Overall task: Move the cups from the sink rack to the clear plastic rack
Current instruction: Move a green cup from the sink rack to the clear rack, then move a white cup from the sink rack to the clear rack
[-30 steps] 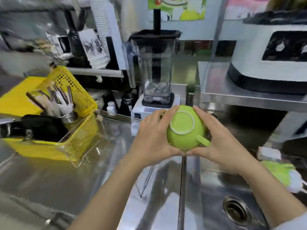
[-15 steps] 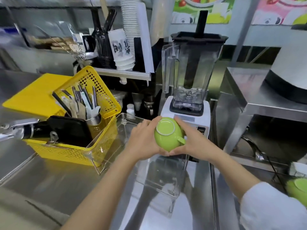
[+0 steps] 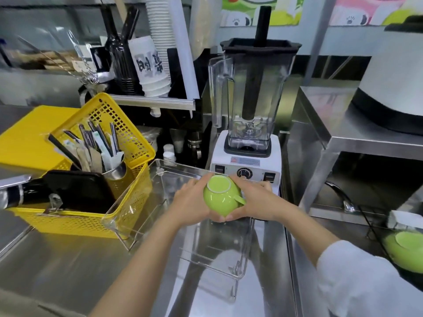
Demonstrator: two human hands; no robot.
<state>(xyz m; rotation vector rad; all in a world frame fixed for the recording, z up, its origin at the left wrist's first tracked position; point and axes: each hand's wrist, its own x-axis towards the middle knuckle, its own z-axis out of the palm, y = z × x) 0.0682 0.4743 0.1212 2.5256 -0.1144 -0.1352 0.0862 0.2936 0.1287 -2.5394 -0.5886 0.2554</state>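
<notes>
Carried leftward from over the sink, the green cup (image 3: 223,195) now hangs above the far right part of the clear plastic rack (image 3: 183,225), just in front of the white blender base (image 3: 246,165), and the view has swung with it so the yellow basket (image 3: 96,202) sits close on the left.

Both hands are clamped on it: the left hand (image 3: 191,200) cups the left side of the bowl, the right hand (image 3: 256,200) wraps the right side and the underside, and their thumbs meet beneath it at the near edge. Neither hand has let go.

The cup looks like glazed ceramic, so I would judge it stiff, fairly weighty for its size, smooth enough to slip if wet, and liable to chip against the rack's hard walls. Holding the round body from both sides, as now, seems the safer grip; the small handle offers less control.

It is upside down, or nearly so. Its pale foot ring faces up and slightly toward the far left, the mouth faces down into the rack, and the handle sticks out to the right against the right hand. Its axis from mouth to foot runs close to vertical, tipped a little.

Another green cup (image 3: 402,250) lies in the sink rack (image 3: 366,227) at the far right edge, still to be moved.
</notes>
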